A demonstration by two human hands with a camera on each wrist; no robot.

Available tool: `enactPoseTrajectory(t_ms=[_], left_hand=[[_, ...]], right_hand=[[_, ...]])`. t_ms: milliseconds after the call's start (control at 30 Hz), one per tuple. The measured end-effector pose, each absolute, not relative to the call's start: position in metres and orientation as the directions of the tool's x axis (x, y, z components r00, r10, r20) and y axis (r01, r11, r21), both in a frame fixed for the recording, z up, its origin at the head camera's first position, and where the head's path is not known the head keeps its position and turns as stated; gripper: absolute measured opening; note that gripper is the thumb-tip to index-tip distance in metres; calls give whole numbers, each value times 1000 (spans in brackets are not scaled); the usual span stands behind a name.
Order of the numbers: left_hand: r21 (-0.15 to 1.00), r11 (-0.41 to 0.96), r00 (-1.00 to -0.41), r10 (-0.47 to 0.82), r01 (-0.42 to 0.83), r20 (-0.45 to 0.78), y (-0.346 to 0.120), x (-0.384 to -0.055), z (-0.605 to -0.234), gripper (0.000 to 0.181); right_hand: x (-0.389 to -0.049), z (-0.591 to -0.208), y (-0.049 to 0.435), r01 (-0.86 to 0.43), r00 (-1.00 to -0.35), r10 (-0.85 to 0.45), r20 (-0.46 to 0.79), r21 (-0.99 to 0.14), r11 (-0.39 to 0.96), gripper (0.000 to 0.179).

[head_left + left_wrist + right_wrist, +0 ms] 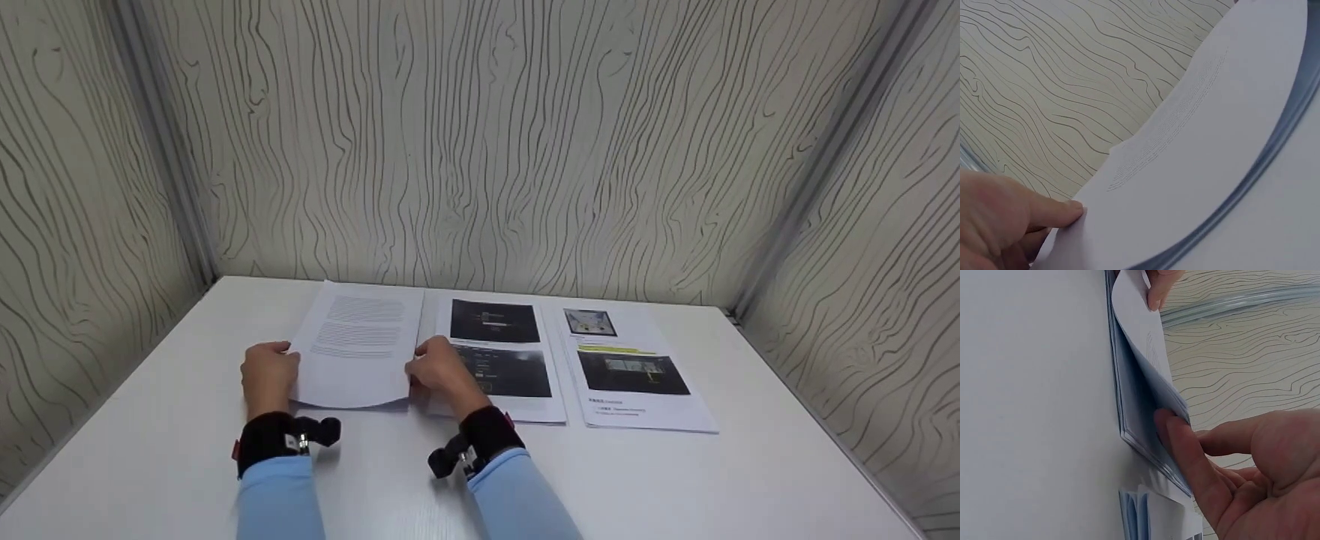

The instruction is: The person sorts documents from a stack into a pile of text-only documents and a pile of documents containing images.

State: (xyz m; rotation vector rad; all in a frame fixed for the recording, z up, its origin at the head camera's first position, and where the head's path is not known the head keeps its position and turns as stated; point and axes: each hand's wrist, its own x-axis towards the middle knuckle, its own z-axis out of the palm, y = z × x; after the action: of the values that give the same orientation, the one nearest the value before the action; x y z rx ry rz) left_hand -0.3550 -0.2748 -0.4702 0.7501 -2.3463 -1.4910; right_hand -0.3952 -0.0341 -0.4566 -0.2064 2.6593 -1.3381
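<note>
A printed paper sheet (352, 375) bows upward along its near edge, over a stack of paper (1134, 422) seen below it in the right wrist view. My left hand (270, 376) pinches the sheet's left edge, its thumb (1064, 214) lying on top. At the opposite edge, my right hand (442, 369) grips the sheet's near right part between thumb and fingers. A gap shows between the raised sheet and the stack under it in the right wrist view. Lines of print fill the sheet's far half.
Right beside my right hand lies a second paper stack (517, 410) with two dark printed pictures. Farther right is a third stack (652, 416) with pictures and a yellow highlighted line. The white table (637, 487) ends at a wood-grain patterned wall (480, 150).
</note>
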Motion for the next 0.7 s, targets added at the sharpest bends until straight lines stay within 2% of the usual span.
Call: enactPoseTrajectory(t_ms=[67,333,533,700], left_hand=[[893,347,-832,-553,-286,-52,-274,-354,-469,41],[876,346,-810,-580,-336,-81,-274,-348,-463,44],[829,407,-781,-621,-383,-56,-278,-343,-461,33],[820,398,-793,-599,-411,-106,-278,-344,-461,35]], right_hand=[[-395,-456,-34,-46,-980,-180,-82,-791,610,38],[-392,-454,-38,-66,-986,-158,-58,-732,678,35],[-388,-447,-37,-101,-992,-128,5,-642,760,24],[-385,-443,-38,-98,-986,-159,-43,-624,775,13]])
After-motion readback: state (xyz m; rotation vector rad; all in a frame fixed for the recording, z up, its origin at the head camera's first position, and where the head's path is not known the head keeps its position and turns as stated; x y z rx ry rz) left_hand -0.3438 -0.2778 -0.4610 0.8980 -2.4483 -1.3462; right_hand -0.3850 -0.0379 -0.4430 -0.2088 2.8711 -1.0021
